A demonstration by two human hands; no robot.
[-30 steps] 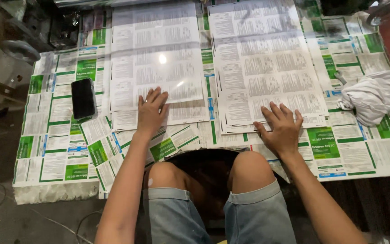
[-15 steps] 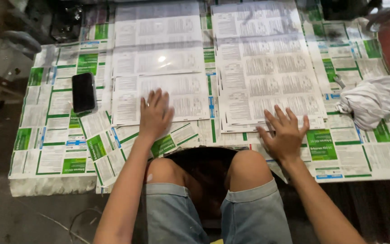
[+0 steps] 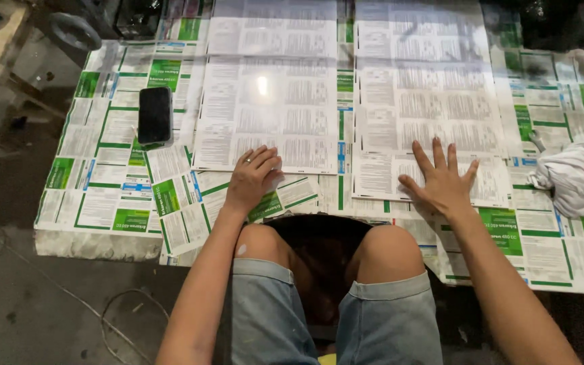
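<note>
Head view: a black slab phone (image 3: 155,115) lies near the left edge of the green-and-white printed sheets (image 3: 113,203); a crumpled white cloth (image 3: 579,177) sits at the right edge. The left hand (image 3: 251,177) lies flat, fingers together, on the near edge of the glossy grey printed left sheet (image 3: 268,101). The right hand (image 3: 441,182) presses, fingers spread, on the right sheet (image 3: 427,101). Neither hand grips anything.

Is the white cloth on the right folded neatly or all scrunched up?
Scrunched up. The white cloth lies in a wrinkled heap on the printed sheets, beyond the right hand.

Green-white label sheets (image 3: 136,196) cover the table; dark phone screen (image 3: 155,115) left.
</note>
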